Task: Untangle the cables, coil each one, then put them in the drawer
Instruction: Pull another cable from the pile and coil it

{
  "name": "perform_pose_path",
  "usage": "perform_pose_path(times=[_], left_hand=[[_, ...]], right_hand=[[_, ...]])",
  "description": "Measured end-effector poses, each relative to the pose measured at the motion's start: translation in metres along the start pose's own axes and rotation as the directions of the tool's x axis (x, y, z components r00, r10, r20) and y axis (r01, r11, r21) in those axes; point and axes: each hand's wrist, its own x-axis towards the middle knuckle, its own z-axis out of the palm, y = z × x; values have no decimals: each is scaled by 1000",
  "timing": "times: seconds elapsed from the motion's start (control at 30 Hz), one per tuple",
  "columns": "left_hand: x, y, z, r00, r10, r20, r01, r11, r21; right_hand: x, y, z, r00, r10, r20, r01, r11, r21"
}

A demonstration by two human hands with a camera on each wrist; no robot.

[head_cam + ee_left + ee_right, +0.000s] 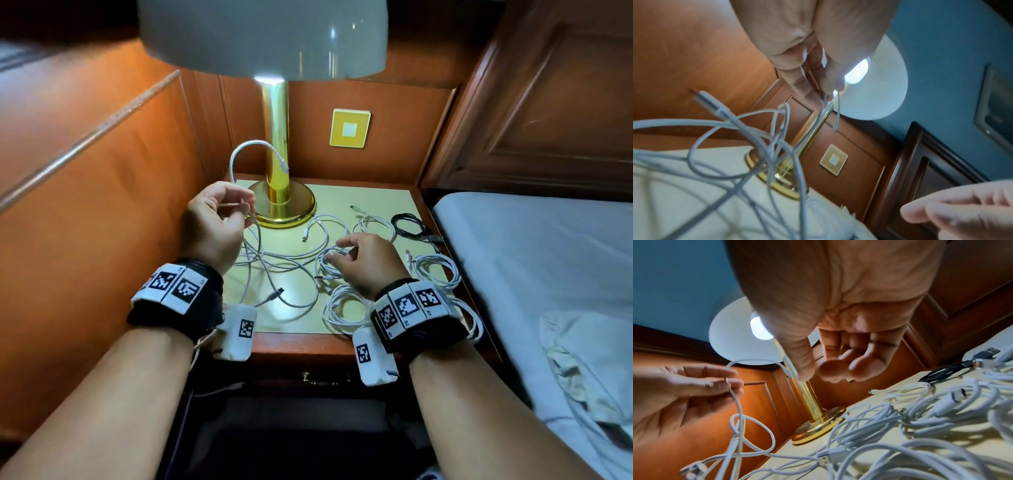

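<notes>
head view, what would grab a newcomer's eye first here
The brass lamp at the back of the nightstand, lit. In front of it sprawl white cables, some tangled, some coiled, with one black cable at the right. The left hand pinches one white cable up; the right hand hovers over the coils.

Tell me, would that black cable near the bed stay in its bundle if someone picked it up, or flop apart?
The black cable lies in loose loops with no tie visible, so it would probably sag open when lifted. It looks thin, so likely light and floppy. Its plug end sticks out toward the bed and may dangle.
</notes>
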Motion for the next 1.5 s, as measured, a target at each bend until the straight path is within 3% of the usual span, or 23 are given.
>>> perform_pose_path(times=[0.2, 0.33, 0.47, 0.53, 0.63, 0.77, 0.87, 0.97, 1.1, 1.3, 1.37, 1.43, 1.5], left_hand=[[-10, 39, -22, 999, 8, -44, -19, 968, -251], [-19, 65, -32, 1000, -7, -24, -2, 926, -377], [-29, 83, -43, 998, -29, 61, 58, 829, -557], [-34, 87, -50, 995, -18, 100, 75, 791, -607], [-40, 91, -61, 998, -14, 65, 51, 782, -621], [-43, 84, -76, 994, -84, -68, 33, 832, -553], [-42, 73, -84, 967, -182, -178, 73, 868, -491], [-44, 59, -89, 947, -254, -195, 175, 920, -350], [-49, 42, -86, 968, -236, -84, 237, 972, -8], [-52, 21, -76, 980, -178, 90, 141, 937, 320], [-51, 20, -74, 946, -268, 180, 198, 922, 334], [-49, 21, -72, 868, -399, 297, 314, 903, 293], [-47, 22, -71, 851, -399, 342, 314, 908, 278]], right_hand=[[-27, -30, 9, 971, -198, 132, 200, 980, -8], [-38, -46, 18, 951, -259, 170, 267, 963, -27], [-40, -60, 33, 948, -269, 173, 270, 963, 13], [-39, -65, 40, 954, -234, 187, 222, 971, 83], [-32, -69, 45, 976, -148, 161, 111, 969, 221], [-23, -76, 43, 996, -62, 57, 30, 894, 448], [-22, -83, 38, 989, -115, -94, 147, 839, 524], [-26, -90, 28, 972, -187, -143, 235, 794, 560], [-32, -93, 12, 962, -245, -119, 260, 697, 669], [-42, -99, 0, 952, -286, -114, 276, 630, 726], [-47, -100, 0, 940, -323, -110, 303, 642, 704], [-50, -101, 0, 928, -357, -102, 321, 634, 704], [-50, -101, -1, 924, -366, -106, 330, 628, 705]])
